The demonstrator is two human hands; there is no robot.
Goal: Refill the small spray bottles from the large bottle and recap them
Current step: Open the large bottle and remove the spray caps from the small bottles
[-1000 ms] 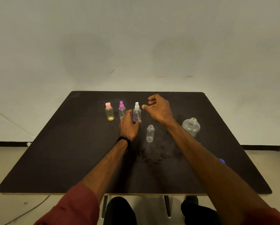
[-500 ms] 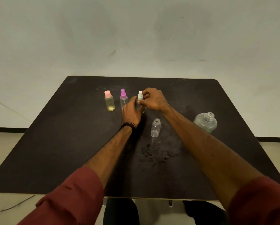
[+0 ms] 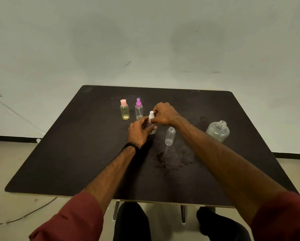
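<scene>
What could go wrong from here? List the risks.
1. The right hand grips the white spray top; its forearm hangs just above the uncapped small bottle and may tip it.
2. The left hand holds the clear bottle only loosely, so twisting could spin it.

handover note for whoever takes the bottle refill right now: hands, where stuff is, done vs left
Left hand holds the body of the white-capped bottle; right hand pinches its white spray cap.
Pink-capped yellow bottle and purple-capped bottle stand capped behind.
One small clear bottle stands uncapped, looks empty; large bottle stands open at right.
Left: deal with the white cap, fill the open bottle, cap it. Fill levels unclear.
</scene>
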